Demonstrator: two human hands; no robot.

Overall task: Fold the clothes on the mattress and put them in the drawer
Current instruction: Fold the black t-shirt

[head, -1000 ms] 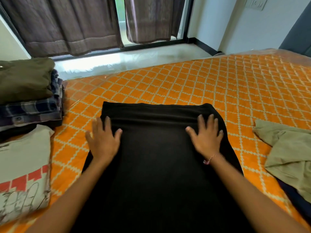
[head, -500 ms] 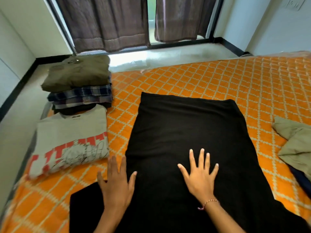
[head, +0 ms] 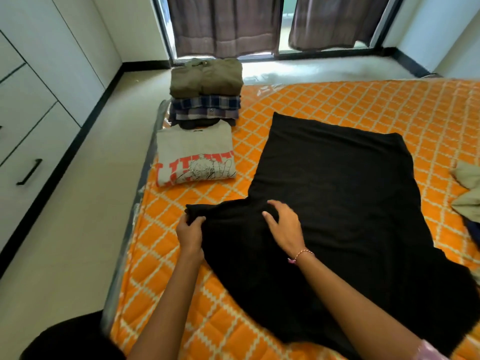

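Left hand [head: 191, 231]: fingers curled, gripping the sleeve end of the black garment [head: 337, 203]. Right hand [head: 284, 224]: fingers loosely bent, resting on the cloth, gripping nothing. Garment plain black, spread flat on the orange mattress [head: 363, 105]; long axis near-to-far, sleeve pointing left.

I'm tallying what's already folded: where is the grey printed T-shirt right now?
In the head view, the grey printed T-shirt lies folded near the mattress's left edge, just in front of the stack of folded clothes, left of the black garment.
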